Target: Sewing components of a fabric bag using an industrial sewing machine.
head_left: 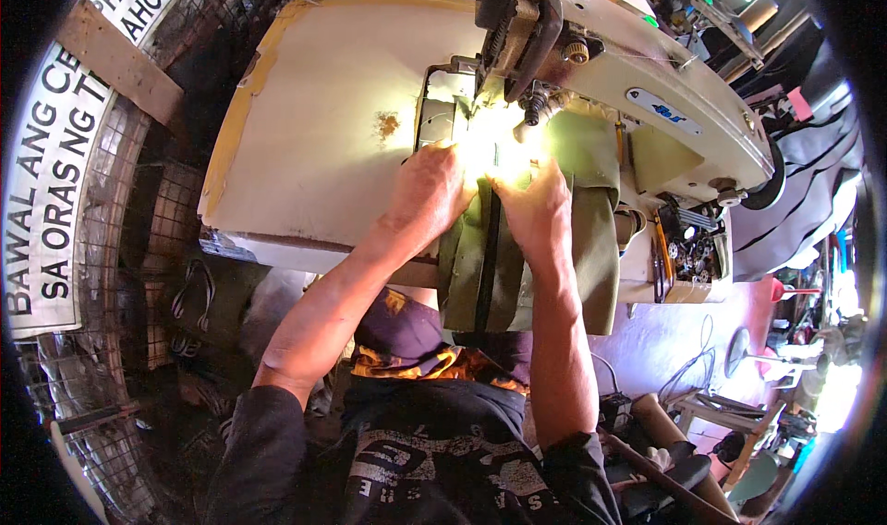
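Observation:
Olive-green cloth [596, 257] lies under the head of a sewing machine [637, 82] and hangs over the table's near edge. Down its length runs a narrow dark strip [488, 257]. My left hand [430, 188] is closed at the cloth's left side, near the needle area. Close beside the strip, my right hand [538, 202] is closed on the cloth from the right. Bright lamp glare washes out the fingertips and the needle area, so the exact pinch is hidden.
The pale worktable [323, 109] extends to the left, with yellowed tape along its edge. A metal frame [425, 109] stands beside the needle area. A tray of small metal parts [693, 248] sits at the right. Wire mesh [129, 202] with signs lines the far left.

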Demonstrator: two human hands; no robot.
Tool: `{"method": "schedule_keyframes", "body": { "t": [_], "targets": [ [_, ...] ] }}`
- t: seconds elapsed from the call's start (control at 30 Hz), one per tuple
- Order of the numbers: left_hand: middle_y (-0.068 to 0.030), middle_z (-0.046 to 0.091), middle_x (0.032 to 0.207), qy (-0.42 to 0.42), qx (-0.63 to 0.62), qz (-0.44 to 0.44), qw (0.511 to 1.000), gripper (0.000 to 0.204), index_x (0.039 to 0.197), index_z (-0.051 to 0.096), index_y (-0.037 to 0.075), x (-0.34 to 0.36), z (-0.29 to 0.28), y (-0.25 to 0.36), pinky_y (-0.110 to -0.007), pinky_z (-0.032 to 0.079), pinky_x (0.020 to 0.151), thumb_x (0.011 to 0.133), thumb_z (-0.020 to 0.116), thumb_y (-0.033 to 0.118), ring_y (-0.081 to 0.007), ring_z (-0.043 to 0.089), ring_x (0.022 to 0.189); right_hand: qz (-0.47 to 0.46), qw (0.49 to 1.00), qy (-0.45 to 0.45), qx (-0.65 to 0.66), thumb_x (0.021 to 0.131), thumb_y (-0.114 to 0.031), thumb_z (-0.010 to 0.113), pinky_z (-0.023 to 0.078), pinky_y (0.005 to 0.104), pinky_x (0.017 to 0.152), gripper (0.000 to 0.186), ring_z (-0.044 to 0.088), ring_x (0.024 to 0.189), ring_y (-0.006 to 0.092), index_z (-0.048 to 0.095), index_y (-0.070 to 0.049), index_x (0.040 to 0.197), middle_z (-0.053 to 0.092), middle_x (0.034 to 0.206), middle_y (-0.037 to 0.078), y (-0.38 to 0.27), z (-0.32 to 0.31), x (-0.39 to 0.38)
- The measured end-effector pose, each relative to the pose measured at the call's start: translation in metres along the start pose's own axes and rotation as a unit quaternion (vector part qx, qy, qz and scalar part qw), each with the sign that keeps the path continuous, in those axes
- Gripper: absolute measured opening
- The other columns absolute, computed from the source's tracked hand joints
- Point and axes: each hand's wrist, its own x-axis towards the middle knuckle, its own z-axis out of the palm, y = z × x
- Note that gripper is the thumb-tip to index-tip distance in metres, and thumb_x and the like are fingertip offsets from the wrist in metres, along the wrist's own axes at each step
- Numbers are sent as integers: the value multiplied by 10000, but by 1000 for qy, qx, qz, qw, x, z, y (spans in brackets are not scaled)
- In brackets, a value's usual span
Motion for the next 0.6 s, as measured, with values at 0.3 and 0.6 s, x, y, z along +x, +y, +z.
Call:
{"method": "schedule_keyframes", "body": {
  "t": [0.3,0.6],
  "targets": [
    [-139,548,605,30,-116,-39,992,164,838,668,33,7,-12,-1,-396,463,554,828,720,189,-245,517,517,-25,995,26,92,770,-201,825,539,359,818,390,703,889,247,692,8,1072,747,984,149,11,8,3],
    [-159,558,620,-2,-124,-51,991,169,828,630,5,6,-19,4,-403,475,575,824,709,154,-275,534,530,28,999,11,43,738,-229,854,540,426,872,470,709,963,349,661,-46,1126,730,1026,188,7,9,3]
  ]
}}
